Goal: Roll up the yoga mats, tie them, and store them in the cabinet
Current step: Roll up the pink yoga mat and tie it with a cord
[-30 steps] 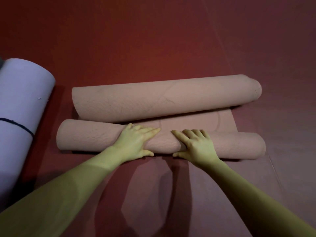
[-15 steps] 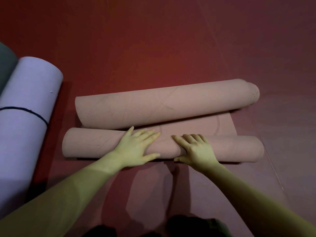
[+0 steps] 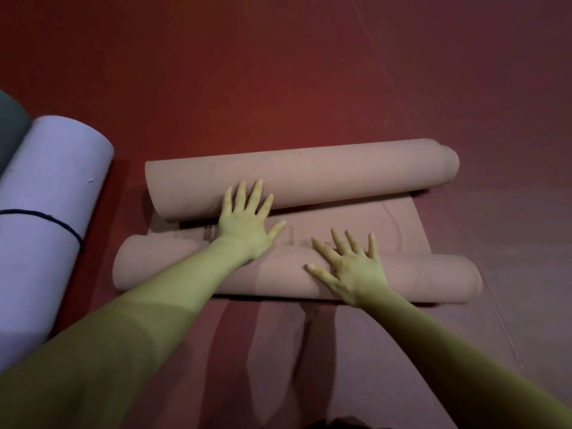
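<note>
- Where the pink mat lies across the middle of the frame, both ends are curled: a near roll at lower centre and a far roll just above it, with a flat strip between.
- Long axes of both rolls run left to right, tilted slightly; any rolling push goes up-frame, across that axis.
- Left hand: fingers straight and spread, holding nothing; its palm sits over the strip and its fingertips reach onto the near side of the far roll.
- Right hand: flat, fingers splayed, pressing on top of the near roll, clamped on nothing.
- Judgement: the left hand is nearer the far roll, the right alone steadies the near one. Closing the short gap looks like the coming step.
- Risk, as a guess: one-handed pressure may skew the near roll.
- Lavender rolled mat at left edge, already tied with a dark cord; a grey roll beside it. No cabinet in view.
- Red floor all round.
</note>
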The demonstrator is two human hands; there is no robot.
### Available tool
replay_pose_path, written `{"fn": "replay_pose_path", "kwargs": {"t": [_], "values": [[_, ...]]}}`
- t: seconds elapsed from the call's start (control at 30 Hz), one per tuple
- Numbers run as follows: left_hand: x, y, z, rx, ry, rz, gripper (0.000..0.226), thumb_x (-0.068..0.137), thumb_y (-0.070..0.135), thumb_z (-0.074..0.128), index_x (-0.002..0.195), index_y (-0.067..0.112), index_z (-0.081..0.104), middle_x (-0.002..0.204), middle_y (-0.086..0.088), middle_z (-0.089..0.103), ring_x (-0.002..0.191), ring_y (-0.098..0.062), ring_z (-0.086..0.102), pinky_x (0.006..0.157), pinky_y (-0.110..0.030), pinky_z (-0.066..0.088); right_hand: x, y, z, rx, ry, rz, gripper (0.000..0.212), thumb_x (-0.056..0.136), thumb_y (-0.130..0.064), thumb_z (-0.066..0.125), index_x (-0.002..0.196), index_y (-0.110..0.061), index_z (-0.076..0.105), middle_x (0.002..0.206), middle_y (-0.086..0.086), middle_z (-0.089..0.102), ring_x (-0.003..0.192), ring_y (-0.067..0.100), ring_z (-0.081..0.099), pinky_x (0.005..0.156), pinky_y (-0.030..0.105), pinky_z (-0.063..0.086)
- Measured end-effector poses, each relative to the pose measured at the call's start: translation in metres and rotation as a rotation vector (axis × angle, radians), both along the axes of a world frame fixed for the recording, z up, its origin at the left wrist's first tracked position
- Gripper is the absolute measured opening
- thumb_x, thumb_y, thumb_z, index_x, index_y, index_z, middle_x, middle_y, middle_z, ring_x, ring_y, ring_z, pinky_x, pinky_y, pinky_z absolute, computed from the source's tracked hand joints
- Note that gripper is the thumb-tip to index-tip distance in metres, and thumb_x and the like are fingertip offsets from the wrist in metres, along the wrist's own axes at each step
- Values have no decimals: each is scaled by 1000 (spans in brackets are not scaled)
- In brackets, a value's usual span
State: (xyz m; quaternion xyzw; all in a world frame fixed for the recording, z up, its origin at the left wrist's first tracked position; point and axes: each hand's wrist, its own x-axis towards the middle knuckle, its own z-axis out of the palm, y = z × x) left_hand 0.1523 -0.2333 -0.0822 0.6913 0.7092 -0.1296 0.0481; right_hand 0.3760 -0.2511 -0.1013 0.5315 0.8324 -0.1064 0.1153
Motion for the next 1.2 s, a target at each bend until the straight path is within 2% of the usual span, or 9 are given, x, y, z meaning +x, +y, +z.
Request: {"fn": "replay_pose_path", "kwargs": {"t": [0.1,0.2,0.37,0.6,0.73,0.87,1.0,1.13,1.2], "values": [[0,15,-1,37,-15,104,66,95,62,9,151,31,-6,158,-3,-18,145,-34,-12,112,-58,-5,-8,18,-4,36,-11,-43,93,64,-81,-16,149,-48,4,162,0,1,148,25,0,112,60,-6],[-4,30,-1,86,-75,140,65,96,60,13,152,31,-3,159,-3,-14,145,-35,-8,112,-60,0,-13,36,-5,39,48,-117,84,71,-76,-9,149,-47,6,162,-4,1,148,21,5,111,63,6],[-7,34,-7,155,-143,128,68,95,60,19,152,29,-1,159,-5,-12,143,-39,-11,111,-64,-1,-20,73,-6,140,163,-202,57,96,-56,24,150,-42,13,161,-5,9,146,19,13,111,59,18],[5,13,-28,70,-98,72,76,83,72,-1,150,37,-8,160,-4,-11,144,-38,-8,106,-69,1,-26,107,-9,128,183,-202,55,98,-52,23,151,-40,15,161,-5,8,147,18,12,115,56,13],[3,34,-26,40,-134,86,72,89,69,11,150,37,-7,160,-5,-11,145,-33,-10,112,-62,-3,-25,94,-5,241,220,-157,66,91,-55,12,148,-29,33,157,2,28,140,22,32,113,54,17],[-1,51,-25,49,-150,76,71,91,66,15,152,33,-1,160,-7,-10,146,-26,-11,116,-52,-6,-22,50,-19,357,205,-104,55,94,-48,29,132,-19,56,139,9,53,124,31,52,106,57,23],[1,48,-24,137,-190,48,68,94,57,13,152,21,14,160,-7,7,147,-24,5,118,-45,-1,-25,57,-15,254,157,-128,62,93,-54,18,142,-26,45,150,4,40,139,27,35,109,59,15],[3,26,-30,284,-233,-169,69,89,50,22,135,8,51,143,-12,47,129,-30,47,106,-51,32,-32,102,-5,125,117,-147,57,98,-54,16,150,-33,23,161,-3,8,148,17,8,115,54,0],[-1,23,-35,298,-186,-233,69,88,54,28,136,10,50,141,-12,50,126,-34,49,104,-55,33,-34,114,-4,104,116,-151,56,99,-53,17,150,-33,23,162,-4,5,148,17,7,116,53,-1]]}}
